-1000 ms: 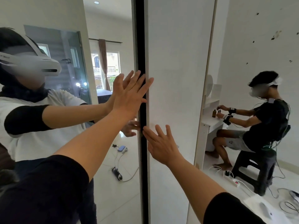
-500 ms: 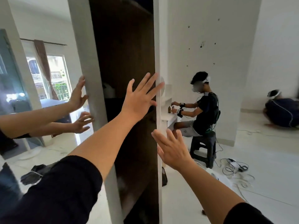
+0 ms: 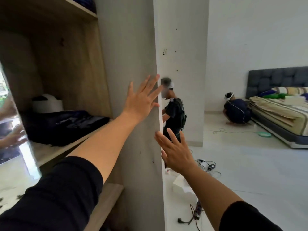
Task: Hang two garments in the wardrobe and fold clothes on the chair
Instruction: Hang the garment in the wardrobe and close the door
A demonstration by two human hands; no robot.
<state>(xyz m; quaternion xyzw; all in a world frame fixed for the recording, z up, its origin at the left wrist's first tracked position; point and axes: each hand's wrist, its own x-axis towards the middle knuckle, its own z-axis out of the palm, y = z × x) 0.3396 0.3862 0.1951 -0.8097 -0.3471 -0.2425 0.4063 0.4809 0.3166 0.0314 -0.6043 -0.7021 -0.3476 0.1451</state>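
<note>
Sliding the wardrobe door fully aside is judged the step in hand. The wardrobe shelf at left carries dark folded clothes. The left hand lies spread flat on the door; the right hand, fingers spread, meets its edge. Push evenly. No hanging rail, garments or chair visible; the mirrored panel at far left is blurred.

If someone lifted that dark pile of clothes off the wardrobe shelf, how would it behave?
The dark clothes would probably sag and unfold, since the pile lies slumped on the shelf. Likely light for their bulk. Unlikely to slide or roll.
</note>
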